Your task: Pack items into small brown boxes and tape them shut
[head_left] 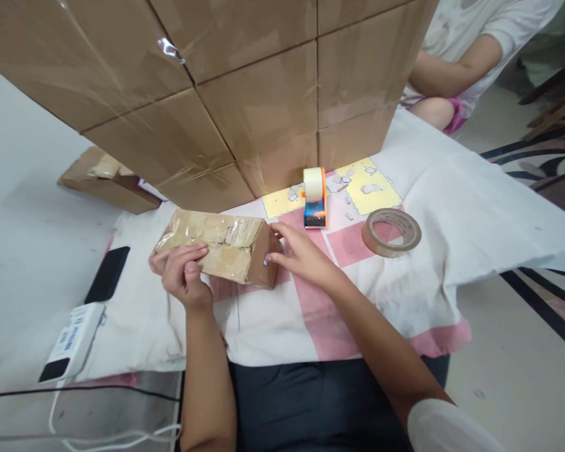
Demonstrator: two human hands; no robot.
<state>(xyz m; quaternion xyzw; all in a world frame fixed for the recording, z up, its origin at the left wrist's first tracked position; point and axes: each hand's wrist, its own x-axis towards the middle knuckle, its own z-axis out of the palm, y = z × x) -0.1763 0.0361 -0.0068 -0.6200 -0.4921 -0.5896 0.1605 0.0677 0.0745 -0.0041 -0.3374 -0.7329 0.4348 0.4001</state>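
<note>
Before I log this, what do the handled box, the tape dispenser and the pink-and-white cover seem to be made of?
Box: brown cardboard, by its matt end and ragged seam, with glossy clear tape that catches light.
Tape dispenser: probably smooth plastic, by its bright orange and blue parts.
Cover: likely matt fabric, since it wrinkles and drapes.

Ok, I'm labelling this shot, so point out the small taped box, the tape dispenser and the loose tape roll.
Small taped box (pixel 226 258), head view: its upper face.
Tape dispenser (pixel 314 206), head view: its blue part.
Loose tape roll (pixel 411 231), head view: right side of its ring.
</note>
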